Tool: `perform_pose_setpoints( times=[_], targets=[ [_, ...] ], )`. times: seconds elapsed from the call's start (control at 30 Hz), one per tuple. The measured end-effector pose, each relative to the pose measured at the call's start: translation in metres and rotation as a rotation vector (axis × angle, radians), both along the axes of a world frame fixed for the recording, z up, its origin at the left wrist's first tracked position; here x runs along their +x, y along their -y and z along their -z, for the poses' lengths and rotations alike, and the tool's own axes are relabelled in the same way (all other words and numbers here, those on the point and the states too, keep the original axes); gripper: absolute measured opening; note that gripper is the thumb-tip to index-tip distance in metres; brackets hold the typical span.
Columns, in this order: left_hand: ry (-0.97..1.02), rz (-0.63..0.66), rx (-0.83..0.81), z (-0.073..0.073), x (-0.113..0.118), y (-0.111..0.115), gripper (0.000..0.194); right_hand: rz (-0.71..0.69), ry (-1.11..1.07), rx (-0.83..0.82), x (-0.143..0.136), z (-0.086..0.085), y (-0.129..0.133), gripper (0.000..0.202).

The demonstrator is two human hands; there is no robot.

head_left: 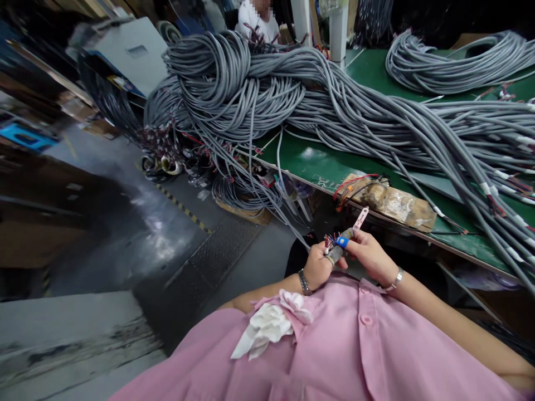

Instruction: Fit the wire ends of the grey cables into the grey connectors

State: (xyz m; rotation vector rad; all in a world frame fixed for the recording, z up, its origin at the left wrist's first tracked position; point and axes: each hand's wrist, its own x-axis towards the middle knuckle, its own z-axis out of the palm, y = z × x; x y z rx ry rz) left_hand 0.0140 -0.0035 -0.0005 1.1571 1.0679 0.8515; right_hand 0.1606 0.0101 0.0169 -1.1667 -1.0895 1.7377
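Close to my body, below the bench edge, my left hand [318, 268] is closed around a grey cable end [301, 238] with thin coloured wires [328, 241] fanning out of it. Just right of it, my right hand [370, 252] pinches a small tool with a pale pink, flat handle [360, 218] that points up. A blue wrap [342, 241] covers a digit of my right hand. The two hands nearly touch at the wires. Exactly how the tool meets the wires is too small to tell.
Long bundles of grey cable [343, 106] lie across the green bench [313, 159] and hang over its left end. A worn wooden block [393, 205] sits at the front edge. Another coil [451, 67] lies at the back right. A person in white [258, 22] is behind the bench.
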Motion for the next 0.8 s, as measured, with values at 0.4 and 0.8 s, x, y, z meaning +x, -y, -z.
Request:
perform_pose_setpoints(
  times=[0.4,0.8],
  targets=[
    [0.049,-0.064,-0.037,0.01,0.001,0.0,0.04,0.268,-0.014,-0.01,-0.003,0.014,0.007,0.016],
    [0.117,0.007,-0.1,0.007,0.002,0.0,0.039,0.132,-0.209,-0.084,0.002,0.007,0.006,0.027]
  ],
)
